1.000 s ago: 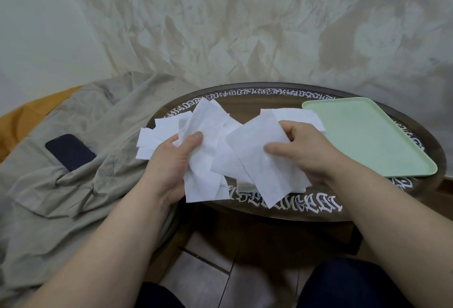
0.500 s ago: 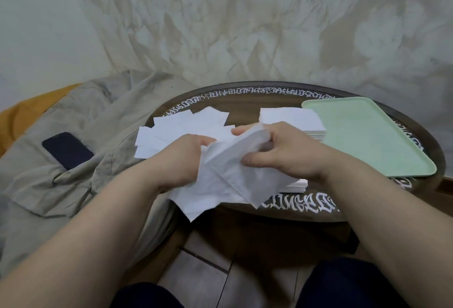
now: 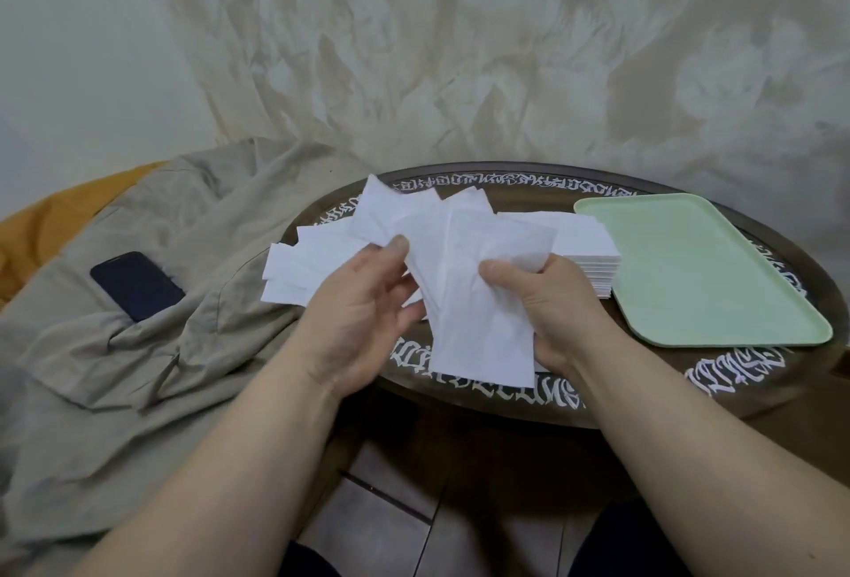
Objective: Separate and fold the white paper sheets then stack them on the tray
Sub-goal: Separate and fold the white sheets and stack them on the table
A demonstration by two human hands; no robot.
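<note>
Mottled beige wall fills the upper frame, and below it a dark round wooden bench (image 3: 759, 392) with white ornamental lettering round its rim carries the work. At frame centre both hands hold a white paper sheet (image 3: 483, 300) above the bench's near edge, its long axis running roughly top to bottom of the frame. The left hand (image 3: 363, 314) pinches the sheet's left side with thumb on top; the right hand (image 3: 552, 305) grips the right side, fingers curled behind. Loose white paper sheets (image 3: 303, 268) lie scattered behind the left hand, and a neat pile of white sheets (image 3: 593, 264) sits just right of the held sheet. The pale green plastic tray (image 3: 717, 273) lies to the right, beside that pile and nearer the right hand, apparently holding nothing, so stacking probably falls to that hand.
</note>
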